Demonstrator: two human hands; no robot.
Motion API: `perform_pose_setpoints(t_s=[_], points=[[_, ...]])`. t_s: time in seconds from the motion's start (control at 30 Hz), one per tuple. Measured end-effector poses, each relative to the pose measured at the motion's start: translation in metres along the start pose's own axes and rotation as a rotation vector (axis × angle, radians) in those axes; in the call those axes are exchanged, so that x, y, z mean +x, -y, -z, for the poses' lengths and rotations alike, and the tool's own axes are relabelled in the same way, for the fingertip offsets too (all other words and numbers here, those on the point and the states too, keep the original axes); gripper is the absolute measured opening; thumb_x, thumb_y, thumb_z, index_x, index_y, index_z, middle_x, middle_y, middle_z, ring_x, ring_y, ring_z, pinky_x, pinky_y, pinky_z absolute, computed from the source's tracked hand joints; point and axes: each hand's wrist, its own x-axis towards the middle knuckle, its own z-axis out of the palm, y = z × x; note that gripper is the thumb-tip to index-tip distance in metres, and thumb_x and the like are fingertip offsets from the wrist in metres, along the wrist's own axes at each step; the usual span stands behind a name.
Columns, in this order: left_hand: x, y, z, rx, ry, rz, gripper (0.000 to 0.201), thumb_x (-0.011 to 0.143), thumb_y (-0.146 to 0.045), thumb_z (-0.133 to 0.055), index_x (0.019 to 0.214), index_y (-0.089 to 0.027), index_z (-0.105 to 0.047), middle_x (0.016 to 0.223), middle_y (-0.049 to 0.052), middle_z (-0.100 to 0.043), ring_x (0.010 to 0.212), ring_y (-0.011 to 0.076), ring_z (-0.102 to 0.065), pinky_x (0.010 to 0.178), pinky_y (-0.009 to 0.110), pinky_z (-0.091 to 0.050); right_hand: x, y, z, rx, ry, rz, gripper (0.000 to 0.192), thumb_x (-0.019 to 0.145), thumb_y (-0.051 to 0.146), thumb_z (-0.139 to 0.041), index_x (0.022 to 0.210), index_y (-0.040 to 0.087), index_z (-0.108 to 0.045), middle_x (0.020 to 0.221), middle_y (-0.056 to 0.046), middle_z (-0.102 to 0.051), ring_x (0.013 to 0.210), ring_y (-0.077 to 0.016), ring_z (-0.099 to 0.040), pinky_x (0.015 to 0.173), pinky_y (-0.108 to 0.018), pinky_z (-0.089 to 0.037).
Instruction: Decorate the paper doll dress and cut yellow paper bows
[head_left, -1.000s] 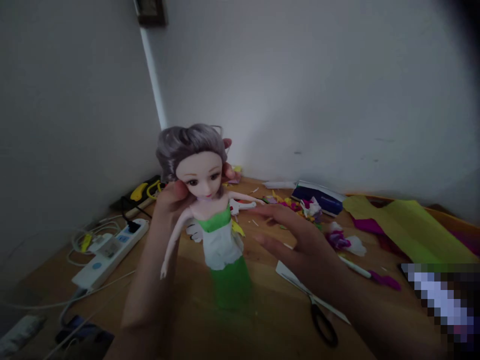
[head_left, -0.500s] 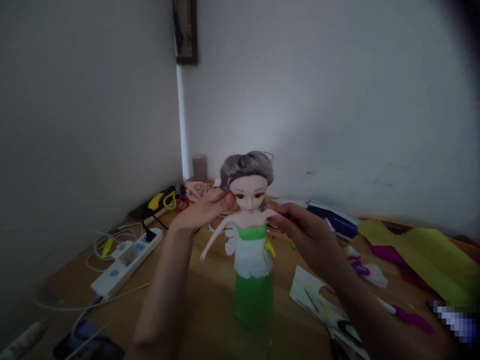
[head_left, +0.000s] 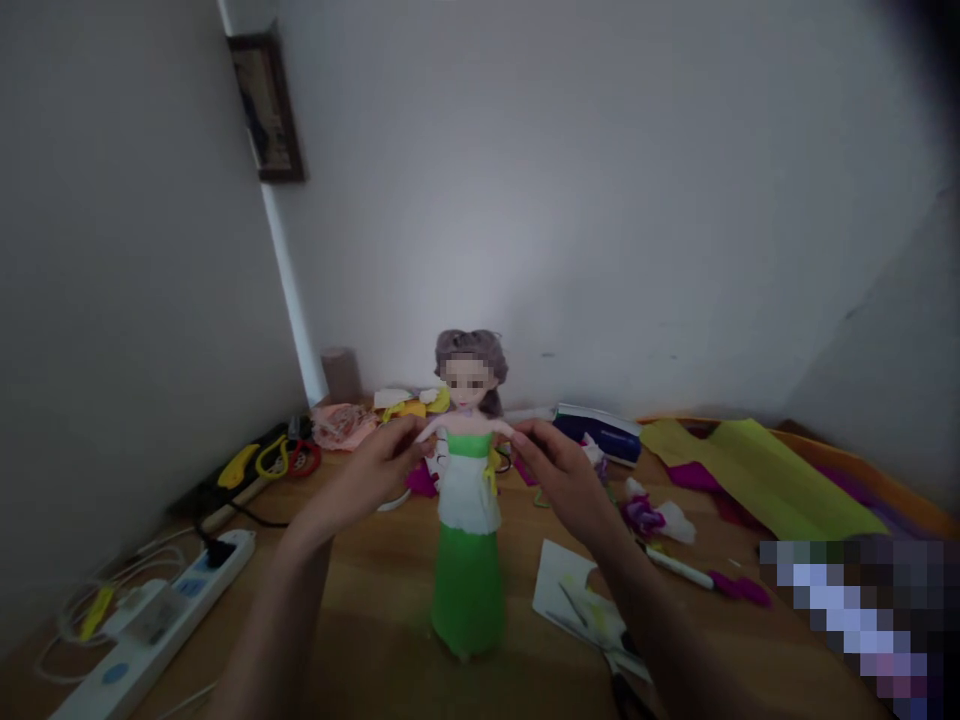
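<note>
A doll [head_left: 468, 490] with grey-purple hair stands upright on the wooden table, facing me. It wears a green strapless top, a white layer round the waist with a yellow piece at its side, and a long green skirt. My left hand [head_left: 386, 462] is closed on the doll's arm on the left, near the elbow. On the other side my right hand [head_left: 556, 462] pinches the arm on the right between thumb and fingers. Both doll arms are held out sideways, their lower parts hidden by my fingers.
Black-handled scissors [head_left: 619, 655] lie on white paper [head_left: 551, 575] at the right, beside a white pen [head_left: 679, 567]. Yellow-green sheets [head_left: 750, 470] spread along the back right. A white power strip [head_left: 161, 625] with cables lies left, near red and yellow scissors [head_left: 300, 457].
My left hand has come down from beside the doll's head to its arm, which is now raised sideways. The doll's hair hangs down behind its shoulder. The view has shifted and tilted.
</note>
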Motion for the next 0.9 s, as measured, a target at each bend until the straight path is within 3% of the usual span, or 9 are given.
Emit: perform_pose_setpoints(t_s=[0.23, 0.4, 0.53, 0.67, 0.8, 0.9], points=[[-0.008, -0.01, 0.002, -0.09, 0.004, 0.047, 0.033, 0.089, -0.041, -0.048, 0.119, -0.027, -0.05, 0.111, 0.003, -0.06, 0.107, 0.0225, -0.055, 0.09, 0.032, -0.048, 0.001, 0.005, 0.013, 0.1, 0.175, 0.103, 0.015, 0.088, 0.032, -0.052, 0.091, 0.02, -0.061, 0.093, -0.004, -0.061, 0.091, -0.0181, -0.057, 0.083, -0.031, -0.044], [-0.008, -0.009, 0.006, -0.126, 0.045, 0.122, 0.045, 0.085, -0.055, -0.05, 0.123, -0.03, -0.053, 0.13, 0.003, -0.053, 0.128, 0.029, -0.041, 0.106, 0.04, -0.036, 0.011, -0.012, 0.015, 0.222, 0.199, 0.0, 0.025, 0.094, 0.034, -0.042, 0.098, 0.021, -0.063, 0.106, -0.006, -0.064, 0.105, -0.0193, -0.056, 0.096, -0.036, -0.04], [-0.003, -0.002, 0.003, -0.175, 0.093, 0.099, 0.058, 0.079, -0.057, -0.059, 0.127, -0.027, -0.047, 0.121, 0.007, -0.054, 0.111, 0.0257, -0.052, 0.091, 0.035, -0.048, 0.017, -0.03, 0.009, 0.356, 0.258, -0.135, 0.021, 0.088, 0.03, -0.052, 0.105, 0.022, -0.062, 0.109, -0.005, -0.066, 0.101, -0.0191, -0.061, 0.088, -0.035, -0.047], [0.001, 0.0, -0.003, -0.186, 0.059, 0.103, 0.051, 0.078, -0.051, -0.064, 0.118, -0.023, -0.048, 0.097, 0.003, -0.053, 0.086, 0.0188, -0.054, 0.071, 0.028, -0.05, 0.019, -0.036, 0.005, 0.491, 0.317, -0.174, 0.022, 0.081, 0.033, -0.063, 0.1, 0.022, -0.065, 0.1, -0.003, -0.068, 0.089, -0.0169, -0.064, 0.077, -0.03, -0.051], [0.001, -0.005, -0.004, -0.143, 0.037, 0.113, 0.041, 0.077, -0.048, -0.064, 0.106, -0.022, -0.051, 0.089, 0.0, -0.048, 0.08, 0.017, -0.05, 0.068, 0.027, -0.048, 0.019, -0.036, 0.007, 0.591, 0.326, -0.158, 0.021, 0.072, 0.033, -0.073, 0.087, 0.021, -0.065, 0.086, 0.001, -0.068, 0.078, -0.0135, -0.063, 0.073, -0.027, -0.05], [0.001, -0.006, -0.003, -0.139, 0.04, 0.136, 0.045, 0.077, -0.048, -0.064, 0.11, -0.023, -0.049, 0.09, 0.001, -0.047, 0.083, 0.018, -0.05, 0.069, 0.029, -0.047, 0.02, -0.035, 0.008, 0.628, 0.356, -0.135, 0.017, 0.07, 0.029, -0.076, 0.082, 0.02, -0.066, 0.081, 0.002, -0.067, 0.073, -0.0123, -0.063, 0.071, -0.026, -0.05]])
